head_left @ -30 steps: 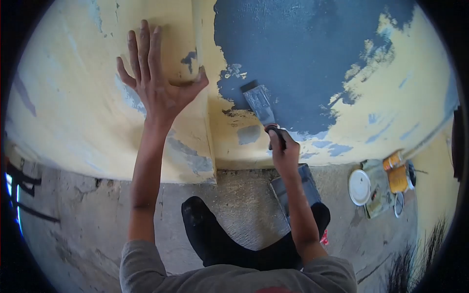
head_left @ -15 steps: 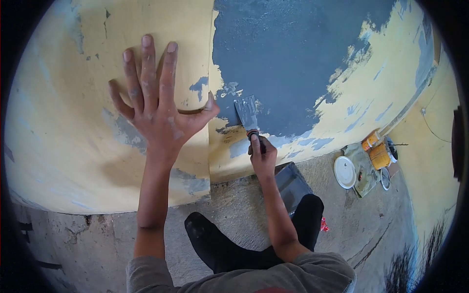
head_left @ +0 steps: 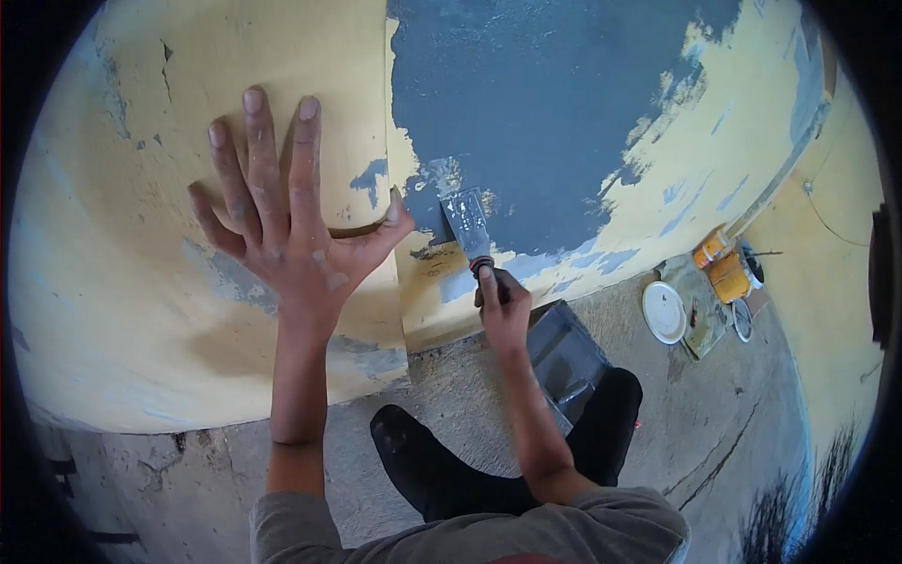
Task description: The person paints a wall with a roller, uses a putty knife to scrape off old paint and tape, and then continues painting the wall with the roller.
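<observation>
Overall, the largest thing is a pale yellow painted wall (head_left: 592, 273), which fills the upper part of the view and looks curved by the lens. Its left section (head_left: 141, 291) meets the rest along a straight upright edge and carries several grey spots. Below it lies a rough grey concrete floor (head_left: 686, 395) with thin dark cracks. At the far right there is another yellow wall (head_left: 832, 282), with black streaks near its foot.

On the main wall spreads a broad blue-grey coating (head_left: 526, 103) with ragged borders; yellow shows along its edges. Smaller than this, a dark rectangular tray (head_left: 568, 348) is on the floor, close to a leg in black cloth (head_left: 606, 423). Farther right lie a greenish flat sheet (head_left: 697, 301), a round white lid (head_left: 664, 313) beside it, and a yellow-orange container (head_left: 729, 279).

The left hand (head_left: 291, 240) has its fingers spread on the left section, holding nothing, and its thumb reaches the upright edge. The right hand (head_left: 505, 305) has its grip closed around the dark handle of a flat metal scraper (head_left: 465, 221). The scraper's blade is at the lower left border of the coating, pointing upward, with pale smears upon it.
</observation>
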The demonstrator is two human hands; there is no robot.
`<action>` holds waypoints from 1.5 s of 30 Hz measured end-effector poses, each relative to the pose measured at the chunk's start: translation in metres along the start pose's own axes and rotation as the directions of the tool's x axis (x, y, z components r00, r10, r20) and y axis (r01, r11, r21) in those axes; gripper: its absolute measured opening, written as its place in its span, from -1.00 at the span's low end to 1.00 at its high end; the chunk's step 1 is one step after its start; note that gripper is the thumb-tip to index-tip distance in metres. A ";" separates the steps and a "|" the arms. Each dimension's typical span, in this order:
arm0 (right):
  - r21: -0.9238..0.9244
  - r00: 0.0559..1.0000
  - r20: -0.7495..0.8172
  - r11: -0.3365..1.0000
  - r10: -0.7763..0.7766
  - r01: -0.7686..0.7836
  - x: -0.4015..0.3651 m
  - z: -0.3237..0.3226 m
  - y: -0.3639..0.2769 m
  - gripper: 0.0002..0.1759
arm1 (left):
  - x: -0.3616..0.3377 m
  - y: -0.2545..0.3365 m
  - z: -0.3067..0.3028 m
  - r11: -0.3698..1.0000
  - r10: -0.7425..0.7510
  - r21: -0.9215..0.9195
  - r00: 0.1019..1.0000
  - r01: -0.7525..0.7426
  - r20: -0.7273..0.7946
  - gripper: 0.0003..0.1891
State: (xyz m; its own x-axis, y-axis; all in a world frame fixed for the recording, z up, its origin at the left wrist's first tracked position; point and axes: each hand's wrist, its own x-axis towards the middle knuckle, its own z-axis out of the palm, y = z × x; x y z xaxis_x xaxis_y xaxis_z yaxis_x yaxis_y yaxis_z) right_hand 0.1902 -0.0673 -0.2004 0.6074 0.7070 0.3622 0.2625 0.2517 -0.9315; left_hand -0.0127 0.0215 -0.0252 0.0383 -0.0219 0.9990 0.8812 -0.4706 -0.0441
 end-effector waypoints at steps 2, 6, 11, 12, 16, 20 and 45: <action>-0.082 1.000 0.030 0.997 0.008 -0.005 0.006 -0.002 -0.007 -0.63 | 0.001 -0.001 0.001 1.000 -0.011 0.004 1.000 0.011 -0.005 -0.01; -0.130 0.998 0.060 0.991 -0.022 0.030 -0.002 -0.014 0.004 -0.65 | 0.001 0.001 0.000 0.999 -0.032 0.000 0.999 0.032 -0.004 -0.04; -0.234 0.983 0.074 0.955 -0.168 0.181 0.024 -0.005 -0.009 -0.71 | 0.000 0.002 0.001 0.999 -0.036 0.026 0.999 0.036 0.005 -0.05; -0.252 0.976 0.079 0.944 -0.200 0.214 0.027 0.000 -0.019 -0.71 | 0.001 0.001 0.002 0.999 -0.031 0.019 0.999 0.031 -0.014 -0.04; -0.235 0.998 0.019 0.970 -0.053 0.056 -0.011 -0.003 -0.001 -0.66 | 0.000 0.001 0.001 1.000 -0.010 0.008 1.000 0.010 -0.027 -0.03; -0.336 0.999 0.015 0.941 -0.034 0.037 -0.002 -0.004 0.000 -0.64 | 0.000 0.004 -0.003 1.000 0.002 0.028 1.000 -0.002 -0.012 -0.03; -0.456 0.787 0.457 0.651 -0.414 0.607 0.071 -0.113 -0.070 -0.82 | -0.003 0.008 0.001 1.000 -0.014 0.011 0.998 0.015 -0.055 -0.11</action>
State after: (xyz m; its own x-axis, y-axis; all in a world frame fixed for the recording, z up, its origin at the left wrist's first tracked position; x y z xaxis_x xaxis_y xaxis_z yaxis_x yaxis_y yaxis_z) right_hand 0.3002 -0.1093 -0.1055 0.0271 0.7545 0.6558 0.8815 0.2913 -0.3717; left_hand -0.0057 0.0186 -0.0286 -0.0001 -0.0641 0.9979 0.8867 -0.4615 -0.0295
